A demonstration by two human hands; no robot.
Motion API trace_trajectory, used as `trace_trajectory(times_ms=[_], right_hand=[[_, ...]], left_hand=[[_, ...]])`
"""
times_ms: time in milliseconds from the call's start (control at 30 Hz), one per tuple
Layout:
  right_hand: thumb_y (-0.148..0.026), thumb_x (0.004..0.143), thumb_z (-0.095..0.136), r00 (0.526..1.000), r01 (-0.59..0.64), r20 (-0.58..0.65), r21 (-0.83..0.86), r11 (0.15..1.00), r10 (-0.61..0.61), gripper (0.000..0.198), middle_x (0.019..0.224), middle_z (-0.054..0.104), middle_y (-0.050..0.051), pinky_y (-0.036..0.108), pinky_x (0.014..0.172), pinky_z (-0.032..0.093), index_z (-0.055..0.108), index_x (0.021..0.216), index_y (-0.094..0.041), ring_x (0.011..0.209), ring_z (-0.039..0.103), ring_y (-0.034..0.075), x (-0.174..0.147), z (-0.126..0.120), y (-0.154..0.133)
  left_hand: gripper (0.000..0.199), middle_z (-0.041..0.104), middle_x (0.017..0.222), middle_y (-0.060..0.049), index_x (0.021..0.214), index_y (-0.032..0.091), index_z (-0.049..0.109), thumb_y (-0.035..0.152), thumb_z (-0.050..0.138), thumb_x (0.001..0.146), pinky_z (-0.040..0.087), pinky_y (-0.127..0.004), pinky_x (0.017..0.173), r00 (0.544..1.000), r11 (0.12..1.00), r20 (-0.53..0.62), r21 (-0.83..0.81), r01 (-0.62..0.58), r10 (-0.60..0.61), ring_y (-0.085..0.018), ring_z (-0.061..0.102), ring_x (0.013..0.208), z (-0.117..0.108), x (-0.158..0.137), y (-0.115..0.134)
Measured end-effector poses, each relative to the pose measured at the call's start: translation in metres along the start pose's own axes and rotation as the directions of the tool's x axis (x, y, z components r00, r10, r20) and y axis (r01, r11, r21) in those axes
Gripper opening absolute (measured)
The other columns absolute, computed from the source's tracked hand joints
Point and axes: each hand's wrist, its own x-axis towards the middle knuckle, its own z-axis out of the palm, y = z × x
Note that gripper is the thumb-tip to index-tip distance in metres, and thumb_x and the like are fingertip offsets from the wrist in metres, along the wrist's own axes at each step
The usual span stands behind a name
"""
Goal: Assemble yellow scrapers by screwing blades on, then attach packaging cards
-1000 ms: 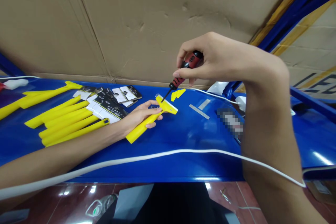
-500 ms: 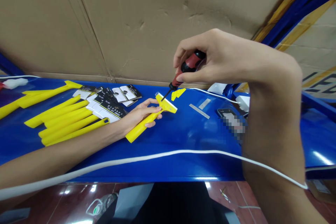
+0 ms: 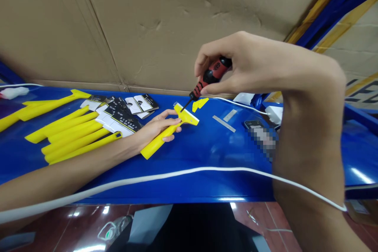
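My left hand [image 3: 161,126] is closed around the neck of a yellow scraper [image 3: 158,140], whose wide head points up and to the right. A pale blade strip edges that head. My right hand [image 3: 226,63] grips a red and black screwdriver [image 3: 211,76] from above, wrist bent. The screwdriver slants down to the left, its tip on the scraper's head near a screw spot. Just behind the head lie small yellow plastic pieces [image 3: 200,104]. Two flat metal blades [image 3: 224,123] rest to the right of it.
Several yellow handles [image 3: 73,134] and black-and-white packaging cards [image 3: 118,116] lie at left on the blue table [image 3: 189,185]. A phone [image 3: 260,136] sits at right. A white cable [image 3: 203,169] crosses in front of my arms. Cardboard [image 3: 165,27] stands behind.
The screwdriver's handle has turned slightly in my right hand, with its fingers shifted a little. The left hand and the scraper stay nearly the same; the view has moved slightly.
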Motion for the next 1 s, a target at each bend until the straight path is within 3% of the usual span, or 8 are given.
trace_trajectory(times_ms=[167, 267, 400, 567, 800, 1000], right_hand=[[-0.062, 0.087, 0.079, 0.998, 0.025, -0.059, -0.138, 0.990, -0.033, 0.024, 0.087, 0.080, 0.001, 0.044, 0.065, 0.045, 0.082, 0.090, -0.039, 0.081, 0.070, 0.028, 0.004, 0.003, -0.003], [-0.072, 0.083, 0.078, 0.994, -0.058, -0.099, -0.165, 0.985, 0.042, 0.028, 0.075, 0.076, 0.002, 0.045, 0.061, 0.041, 0.083, 0.084, -0.045, 0.078, 0.069, 0.031, 0.007, 0.006, -0.003], [-0.079, 0.081, 0.077, 0.993, -0.106, -0.074, -0.141, 0.984, 0.096, 0.037, 0.079, 0.077, 0.004, 0.046, 0.060, 0.040, 0.084, 0.085, -0.043, 0.076, 0.069, 0.033, 0.006, 0.005, -0.001], [-0.072, 0.077, 0.086, 0.991, -0.130, -0.022, -0.044, 0.990, 0.130, 0.034, 0.083, 0.078, 0.008, 0.045, 0.063, 0.042, 0.083, 0.088, -0.040, 0.075, 0.069, 0.032, 0.002, 0.001, 0.005], [-0.051, 0.080, 0.089, 0.999, -0.022, 0.044, 0.026, 0.999, 0.021, 0.024, 0.103, 0.085, 0.002, 0.043, 0.068, 0.049, 0.083, 0.101, -0.042, 0.093, 0.074, 0.032, -0.004, -0.004, 0.001], [-0.053, 0.084, 0.085, 0.999, 0.012, -0.047, -0.058, 0.998, -0.015, 0.015, 0.089, 0.081, 0.001, 0.043, 0.067, 0.046, 0.084, 0.091, -0.040, 0.087, 0.072, 0.032, 0.000, 0.001, -0.004]], left_hand=[[0.039, 0.074, 0.087, -0.005, 0.120, 0.023, 0.060, 0.020, 0.088, 0.094, 0.035, -0.014, 0.039, 1.000, 1.000, 0.000, 0.003, 0.018, -0.018, -0.011, 0.063, 0.054, 0.000, -0.001, 0.001], [0.036, 0.073, 0.088, -0.005, 0.121, 0.022, 0.063, 0.021, 0.088, 0.095, 0.035, -0.013, 0.040, 1.000, 1.000, 0.013, -0.004, 0.013, -0.013, -0.010, 0.064, 0.056, 0.000, -0.002, 0.001], [0.034, 0.072, 0.089, -0.005, 0.118, 0.020, 0.064, 0.016, 0.087, 0.094, 0.037, -0.013, 0.040, 1.000, 1.000, 0.003, -0.019, 0.011, -0.011, -0.012, 0.068, 0.062, 0.003, -0.002, 0.002], [0.034, 0.072, 0.089, -0.006, 0.119, 0.019, 0.064, 0.014, 0.087, 0.093, 0.037, -0.013, 0.040, 1.000, 0.999, -0.009, -0.035, 0.001, -0.001, -0.014, 0.069, 0.066, 0.005, -0.003, 0.003], [0.035, 0.072, 0.090, -0.006, 0.120, 0.018, 0.067, 0.010, 0.086, 0.092, 0.036, -0.014, 0.039, 1.000, 0.997, -0.007, -0.067, 0.023, -0.024, -0.013, 0.068, 0.065, 0.003, -0.002, 0.003], [0.031, 0.072, 0.091, -0.006, 0.115, 0.018, 0.067, 0.006, 0.083, 0.092, 0.037, -0.013, 0.038, 1.000, 0.995, -0.011, -0.096, 0.019, -0.020, -0.014, 0.070, 0.067, 0.003, 0.001, 0.004]])
